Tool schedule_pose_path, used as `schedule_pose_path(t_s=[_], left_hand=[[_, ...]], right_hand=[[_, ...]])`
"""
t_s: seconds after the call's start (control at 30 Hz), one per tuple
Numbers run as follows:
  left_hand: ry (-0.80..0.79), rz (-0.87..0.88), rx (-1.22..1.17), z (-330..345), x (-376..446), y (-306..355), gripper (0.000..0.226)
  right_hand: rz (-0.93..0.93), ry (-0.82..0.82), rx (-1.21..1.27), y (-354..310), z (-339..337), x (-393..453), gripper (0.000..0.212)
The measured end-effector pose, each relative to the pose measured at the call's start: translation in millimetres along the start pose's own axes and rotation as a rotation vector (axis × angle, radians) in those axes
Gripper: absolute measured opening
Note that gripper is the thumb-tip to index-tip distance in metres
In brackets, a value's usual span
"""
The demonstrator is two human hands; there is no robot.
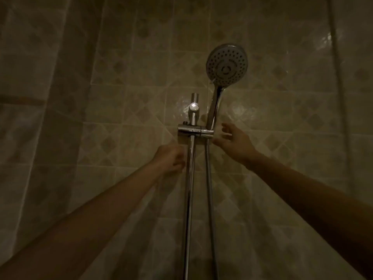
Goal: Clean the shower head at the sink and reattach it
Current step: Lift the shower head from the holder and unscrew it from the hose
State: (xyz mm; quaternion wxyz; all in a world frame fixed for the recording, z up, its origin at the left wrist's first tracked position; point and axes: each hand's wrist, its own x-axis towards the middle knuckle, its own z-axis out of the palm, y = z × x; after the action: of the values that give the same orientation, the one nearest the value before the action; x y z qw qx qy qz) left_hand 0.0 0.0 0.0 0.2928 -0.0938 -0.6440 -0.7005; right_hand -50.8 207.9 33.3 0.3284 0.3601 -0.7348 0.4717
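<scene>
Two bare forearms reach up from the bottom corners toward a chrome slide rail (190, 178) on a dim tiled wall (121, 87). At the end of the nearer-left arm, the left hand (168, 158) sits just left of the rail, its fingers loosely curled toward the palm; the blur and low light make it impossible to say whether the fingertips touch the rail, and nothing can be made out inside the curl. Across the rail, the right hand (234, 141) is spread, thumb and fingers apart and relaxed, holding nothing.

Just left of the right hand's fingertips is the chrome sliding bracket (194, 130), clamped around the rail above the left hand. The shower head (227, 64) is seated in the bracket's right-hand socket, directly above the right hand's fingers: its handle rises from the socket, leaning slightly right, and its round spray face, dotted with nozzles, tilts down toward the camera. From beneath the socket the flexible metal hose (210, 188) hangs down between the two forearms, close beside the rail and to its right. A pale shower curtain (40, 98) hangs well to the left of the left hand.
</scene>
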Motion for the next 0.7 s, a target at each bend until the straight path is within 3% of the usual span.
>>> schedule_pose_path(t_s=[0.1, 0.27, 0.7], left_hand=[[-0.062, -0.016, 0.156, -2.3, 8.3, -2.2, 0.016], [-0.126, -0.017, 0.208, -6.3, 24.4, -5.5, 0.028], [-0.130, -0.058, 0.243, -3.1, 30.1, -4.6, 0.034]], right_hand=[[-0.002, 0.035, 0.076, -3.4, -3.0, 18.0, 0.063], [-0.054, 0.016, 0.071, -13.8, -2.8, 39.3, 0.035], [-0.048, 0.092, 0.095, -21.5, 12.9, 43.7, 0.027]])
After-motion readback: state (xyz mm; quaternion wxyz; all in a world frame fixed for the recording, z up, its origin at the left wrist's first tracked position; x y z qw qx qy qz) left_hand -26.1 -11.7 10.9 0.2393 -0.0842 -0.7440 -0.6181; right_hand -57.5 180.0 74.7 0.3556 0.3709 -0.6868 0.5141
